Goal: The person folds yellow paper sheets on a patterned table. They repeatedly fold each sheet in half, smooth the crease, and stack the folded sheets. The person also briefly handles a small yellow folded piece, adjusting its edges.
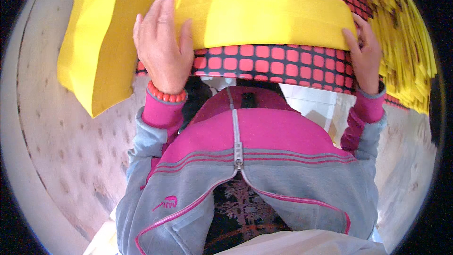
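A long folded strip of yellow cloth (269,18) lies crosswise on the table in front of me. My left hand (163,49) rests at its left end, palm down, with the fingers stretched out and the thumb apart along the cloth. At the opposite end, my right hand (367,54) has its thumb and curled fingers around the strip's edge. Part of that grip is hidden by the hand itself. A red bead bracelet (165,93) circles my left wrist.
The table has a red and black checked cover (278,61). A larger yellow cloth (96,42) hangs over its left side. Many thin yellow folded pieces (403,38) are piled at the right. The pale, spotted floor (61,137) shows below.
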Demonstrator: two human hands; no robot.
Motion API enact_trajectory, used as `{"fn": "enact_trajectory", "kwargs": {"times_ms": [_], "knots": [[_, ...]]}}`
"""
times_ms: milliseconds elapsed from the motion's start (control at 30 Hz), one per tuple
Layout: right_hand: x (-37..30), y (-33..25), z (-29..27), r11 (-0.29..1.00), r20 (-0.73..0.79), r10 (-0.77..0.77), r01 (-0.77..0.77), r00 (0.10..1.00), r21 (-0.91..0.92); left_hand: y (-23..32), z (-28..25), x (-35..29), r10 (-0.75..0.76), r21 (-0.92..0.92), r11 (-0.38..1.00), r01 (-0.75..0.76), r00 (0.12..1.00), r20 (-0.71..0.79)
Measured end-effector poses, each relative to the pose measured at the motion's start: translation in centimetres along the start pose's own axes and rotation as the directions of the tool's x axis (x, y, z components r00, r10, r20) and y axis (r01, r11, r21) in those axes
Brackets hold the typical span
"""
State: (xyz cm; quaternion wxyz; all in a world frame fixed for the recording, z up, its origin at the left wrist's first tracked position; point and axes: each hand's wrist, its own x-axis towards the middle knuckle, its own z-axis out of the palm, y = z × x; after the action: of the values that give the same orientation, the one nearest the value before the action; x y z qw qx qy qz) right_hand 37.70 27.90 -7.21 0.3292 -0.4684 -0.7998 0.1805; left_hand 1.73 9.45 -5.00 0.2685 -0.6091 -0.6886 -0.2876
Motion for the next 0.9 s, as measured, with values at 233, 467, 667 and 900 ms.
{"fn": "enact_trajectory", "kwargs": {"times_ms": [233, 467, 667, 900], "knots": [[-0.5, -0.6, -0.6, 1.000, -0.006, -0.030, 0.030, 1.000, 0.004, 7.9, 2.3, 1.7, 0.359, -0.390, 0.896, -0.213, 0.864, 0.352], [-0.8, -1.4, -0.8, 0.998, 0.003, 0.043, -0.043, 0.999, -0.039, 8.4, 3.7, 1.8, 0.373, -0.349, 0.910, -0.224, 0.812, 0.449], [-1.9, -4.6, 0.1, 0.882, -0.137, -0.369, 0.300, 0.919, -0.363, 8.4, 3.7, 1.7, 0.368, -0.337, 0.915, -0.222, 0.802, 0.471], [-3.1, -8.8, 4.1, 0.872, 0.054, -0.452, 0.453, 0.891, -0.186, 8.4, 3.9, 2.0, 0.359, -0.370, 0.909, -0.189, 0.807, 0.468]]}}
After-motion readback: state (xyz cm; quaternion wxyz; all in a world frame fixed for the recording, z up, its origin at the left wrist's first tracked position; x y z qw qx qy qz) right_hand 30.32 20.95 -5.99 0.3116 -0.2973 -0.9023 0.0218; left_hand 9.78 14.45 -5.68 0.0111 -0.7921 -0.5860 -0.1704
